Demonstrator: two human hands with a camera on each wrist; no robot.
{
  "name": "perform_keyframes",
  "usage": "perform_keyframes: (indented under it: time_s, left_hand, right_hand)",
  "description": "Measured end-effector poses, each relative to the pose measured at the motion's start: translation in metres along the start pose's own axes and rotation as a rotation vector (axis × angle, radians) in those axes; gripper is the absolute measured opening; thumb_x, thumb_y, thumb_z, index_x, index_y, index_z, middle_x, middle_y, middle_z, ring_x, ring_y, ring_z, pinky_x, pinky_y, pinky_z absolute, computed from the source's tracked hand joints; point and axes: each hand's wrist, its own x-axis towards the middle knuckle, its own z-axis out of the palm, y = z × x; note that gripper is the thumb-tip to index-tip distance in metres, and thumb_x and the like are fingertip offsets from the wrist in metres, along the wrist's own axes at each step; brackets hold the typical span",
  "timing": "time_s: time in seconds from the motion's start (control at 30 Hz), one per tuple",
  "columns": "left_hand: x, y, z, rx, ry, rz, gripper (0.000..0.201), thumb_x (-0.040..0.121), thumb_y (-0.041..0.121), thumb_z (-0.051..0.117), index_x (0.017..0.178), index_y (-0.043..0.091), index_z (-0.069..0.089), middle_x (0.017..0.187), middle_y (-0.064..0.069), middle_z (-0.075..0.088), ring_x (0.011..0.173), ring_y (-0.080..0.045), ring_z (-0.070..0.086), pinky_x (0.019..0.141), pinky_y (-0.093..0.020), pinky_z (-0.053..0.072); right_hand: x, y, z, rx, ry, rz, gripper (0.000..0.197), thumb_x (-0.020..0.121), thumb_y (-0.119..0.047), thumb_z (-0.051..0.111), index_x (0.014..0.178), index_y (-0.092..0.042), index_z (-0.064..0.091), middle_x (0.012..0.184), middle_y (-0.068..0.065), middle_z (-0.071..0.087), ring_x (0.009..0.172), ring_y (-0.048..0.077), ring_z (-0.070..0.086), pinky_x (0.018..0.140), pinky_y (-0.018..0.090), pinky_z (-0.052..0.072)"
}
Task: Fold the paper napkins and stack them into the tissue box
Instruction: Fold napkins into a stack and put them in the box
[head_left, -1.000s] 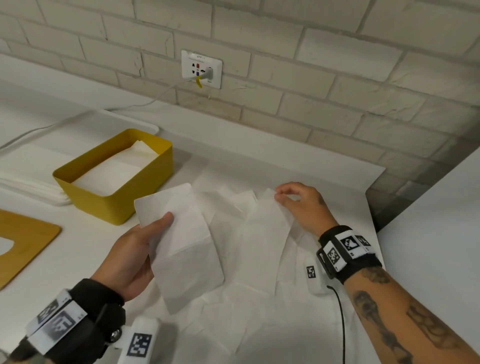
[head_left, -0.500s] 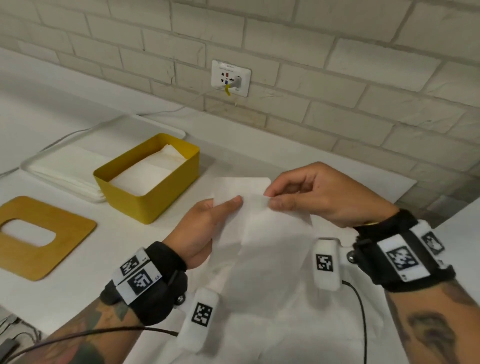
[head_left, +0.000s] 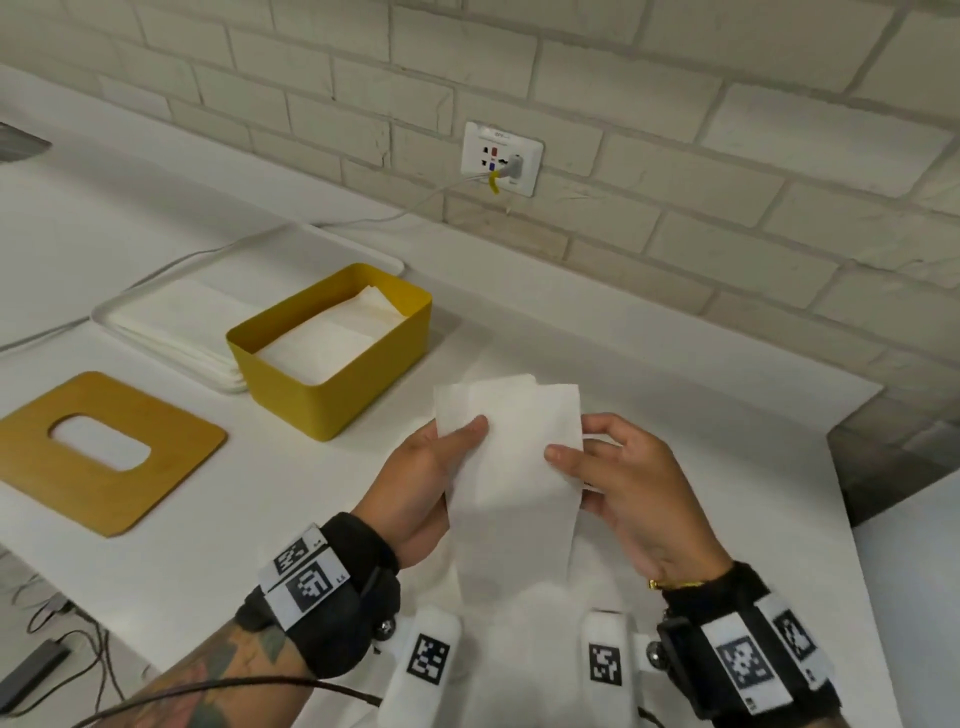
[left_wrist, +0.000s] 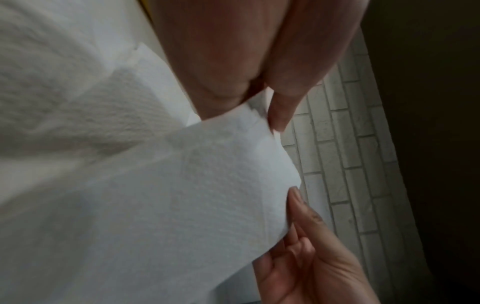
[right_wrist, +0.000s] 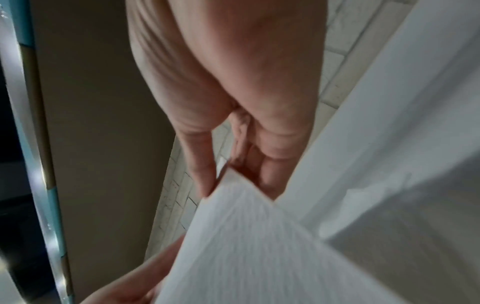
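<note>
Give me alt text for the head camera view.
Both hands, left hand and right hand, hold a folded white napkin above a white counter. A yellow tissue box holding napkins sits left, beside a wooden lid.

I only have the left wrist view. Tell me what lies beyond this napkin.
Observer: A yellow tissue box stands left of the held napkin, folded napkins already inside.
Operator: Report the lid.
Observer: A wooden lid with an oval slot lies flat, left of the box.
Operator: Give me the grips.
Observer: The left hand pinches the napkin's left edge, the right hand its right edge, above the table.
</note>
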Motion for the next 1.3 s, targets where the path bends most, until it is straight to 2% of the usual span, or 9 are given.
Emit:
perform_keyframes:
  time_s: [0.17, 0.27, 0.4, 0.5, 0.6, 0.77, 0.93, 1.13, 1.3]
  left_hand:
    - [0.003, 0.001, 0.001, -0.1, 0.083, 0.01, 0.034, 0.107, 0.034, 0.044, 0.133, 0.023, 0.064, 0.123, -0.004, 0.074, 0.113, -0.026, 0.071, 0.103, -0.045, 0.052]
    - [0.004, 0.005, 0.002, -0.124, 0.066, -0.028, 0.039, 0.107, 0.038, 0.044, 0.125, 0.014, 0.068, 0.12, -0.009, 0.075, 0.109, -0.026, 0.073, 0.095, -0.042, 0.055]
    - [0.008, 0.001, 0.008, -0.138, -0.016, -0.026, 0.038, 0.11, 0.028, 0.036, 0.114, 0.008, 0.068, 0.089, -0.008, 0.079, 0.076, -0.019, 0.077, 0.061, -0.026, 0.059]
    - [0.004, 0.002, 0.018, -0.123, -0.053, -0.013, 0.041, 0.106, 0.034, 0.039, 0.123, 0.011, 0.069, 0.116, -0.011, 0.076, 0.103, -0.024, 0.075, 0.082, -0.033, 0.061]
    - [0.004, 0.001, 0.016, -0.11, -0.08, -0.039, 0.056, 0.103, 0.045, 0.038, 0.14, 0.01, 0.059, 0.136, -0.014, 0.066, 0.127, -0.031, 0.063, 0.11, -0.045, 0.047]
    - [0.009, 0.0, 0.011, -0.173, -0.071, -0.076, 0.07, 0.104, 0.062, 0.022, 0.142, 0.014, 0.056, 0.137, -0.014, 0.066, 0.128, -0.031, 0.062, 0.113, -0.047, 0.043]
    - [0.01, 0.0, 0.015, -0.13, -0.103, -0.054, 0.083, 0.096, 0.073, 0.021, 0.139, 0.013, 0.06, 0.135, -0.016, 0.067, 0.126, -0.032, 0.063, 0.111, -0.048, 0.044]
    - [0.007, -0.003, 0.017, -0.011, -0.079, -0.024, 0.04, 0.105, 0.032, 0.048, 0.129, 0.006, 0.066, 0.124, -0.017, 0.072, 0.112, -0.03, 0.071, 0.093, -0.037, 0.06]
    - [0.01, -0.002, 0.013, -0.013, -0.035, 0.013, 0.036, 0.104, 0.027, 0.05, 0.128, 0.004, 0.065, 0.119, -0.018, 0.074, 0.106, -0.032, 0.074, 0.085, -0.038, 0.063]
  right_hand:
    - [-0.022, 0.001, -0.008, 0.081, 0.128, -0.173, 0.015, 0.085, -0.01, 0.071, 0.099, -0.011, 0.074, 0.102, 0.013, 0.077, 0.092, 0.027, 0.074, 0.077, 0.032, 0.06]
    - [-0.046, -0.03, -0.017, 0.205, -0.079, -0.272, 0.024, 0.071, -0.023, 0.081, 0.094, -0.016, 0.079, 0.096, 0.012, 0.077, 0.085, 0.02, 0.075, 0.07, 0.025, 0.06]
    - [-0.049, -0.048, -0.006, 0.271, -0.174, -0.325, 0.022, 0.067, -0.016, 0.076, 0.088, -0.016, 0.08, 0.086, 0.01, 0.078, 0.077, 0.017, 0.075, 0.066, 0.022, 0.059]
    - [-0.025, -0.03, 0.006, 0.032, 0.004, -0.268, 0.02, 0.088, -0.01, 0.07, 0.108, -0.013, 0.071, 0.099, 0.01, 0.079, 0.092, 0.025, 0.076, 0.08, 0.033, 0.059]
    - [-0.016, -0.016, 0.012, -0.118, 0.092, -0.204, 0.017, 0.095, -0.011, 0.068, 0.111, -0.019, 0.066, 0.093, 0.002, 0.08, 0.088, 0.02, 0.077, 0.087, 0.043, 0.057]
    - [-0.015, -0.009, 0.017, -0.17, 0.156, -0.189, 0.019, 0.095, -0.014, 0.069, 0.111, -0.022, 0.063, 0.089, 0.0, 0.079, 0.086, 0.02, 0.076, 0.088, 0.049, 0.059]
    - [-0.014, -0.007, 0.018, -0.166, 0.211, -0.163, 0.022, 0.095, -0.013, 0.068, 0.113, -0.023, 0.06, 0.088, -0.002, 0.079, 0.085, 0.015, 0.076, 0.085, 0.041, 0.059]
    - [-0.011, -0.003, 0.019, -0.163, 0.232, -0.125, 0.023, 0.095, -0.015, 0.07, 0.114, -0.023, 0.059, 0.089, -0.001, 0.079, 0.086, 0.017, 0.076, 0.088, 0.047, 0.06]
    - [-0.017, 0.014, 0.023, -0.14, 0.183, -0.05, 0.036, 0.086, -0.021, 0.08, 0.113, -0.026, 0.058, 0.094, 0.0, 0.079, 0.088, 0.017, 0.076, 0.086, 0.047, 0.061]
